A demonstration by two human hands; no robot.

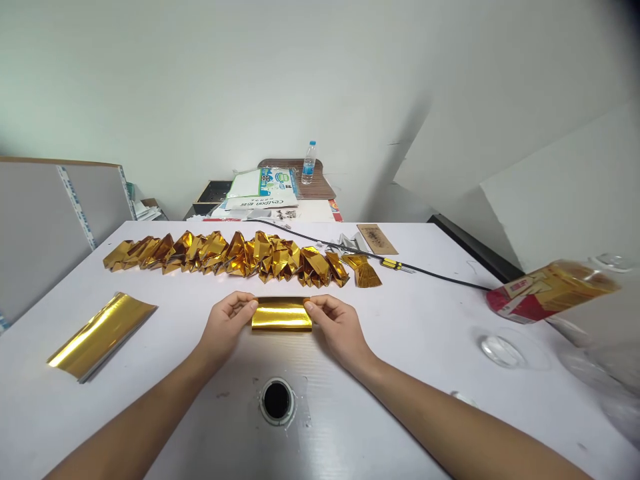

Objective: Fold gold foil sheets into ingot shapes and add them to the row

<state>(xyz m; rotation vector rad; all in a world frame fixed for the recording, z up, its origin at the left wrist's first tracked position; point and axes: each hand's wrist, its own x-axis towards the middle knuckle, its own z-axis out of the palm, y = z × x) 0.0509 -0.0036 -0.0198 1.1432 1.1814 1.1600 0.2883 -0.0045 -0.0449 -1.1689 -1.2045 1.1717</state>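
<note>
A folded sheet of gold foil paper (pixel 281 314) lies on the white table (pixel 410 320) in front of me. My left hand (pixel 227 323) pinches its left end with thumb and fingers. Its right end is pinched the same way by my right hand (pixel 337 327). Beyond it runs a long row of folded gold foil pieces (pixel 235 257), from the left of the table to its middle. A stack of flat gold foil sheets (pixel 103 333) lies at the near left.
A round cable hole (pixel 277 400) sits in the table near me. A black cable (pixel 430 272) crosses the table to the right. At the right is a red and gold pack (pixel 547 290) in clear wrapping. A water bottle (pixel 309 163) stands behind the table.
</note>
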